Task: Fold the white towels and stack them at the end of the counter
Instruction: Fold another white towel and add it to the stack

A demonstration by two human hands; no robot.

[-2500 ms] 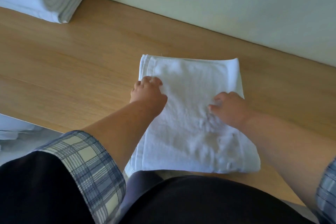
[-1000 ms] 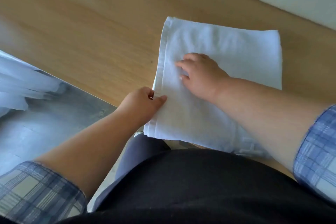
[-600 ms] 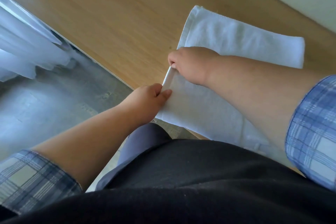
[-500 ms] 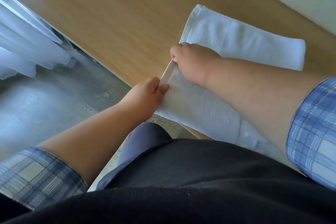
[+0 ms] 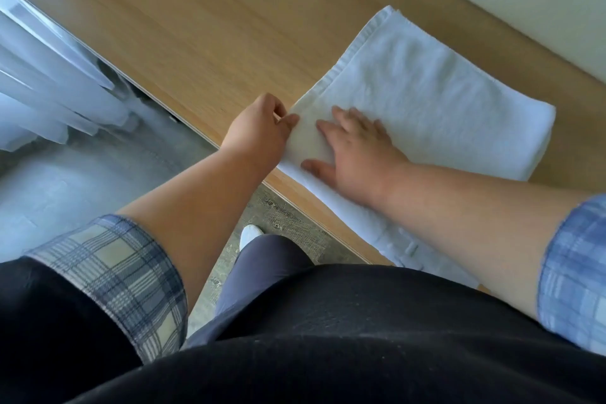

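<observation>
White towel (image 5: 426, 98) lies slantwise on the counter (image 5: 213, 26), long axis from frame centre toward the right edge. Left hand (image 5: 259, 133) pinches its hemmed corner; right hand (image 5: 357, 154) presses it, fingers spread flat.

The left hand (image 5: 259, 129) reaches forward from the lower left, knuckles up, its thumb and curled fingers (image 5: 278, 108) pinching the edge of the towel (image 5: 426, 92). The right hand (image 5: 357, 154) lies palm down on the towel just beside the left, fingers straight and slightly spread, thumb stretched out toward the body. The right forearm (image 5: 475, 216) comes in from the right, bare to a rolled sleeve (image 5: 577, 272). The left forearm (image 5: 196, 207) is bare too, its sleeve (image 5: 108, 275) rolled near the elbow.
</observation>
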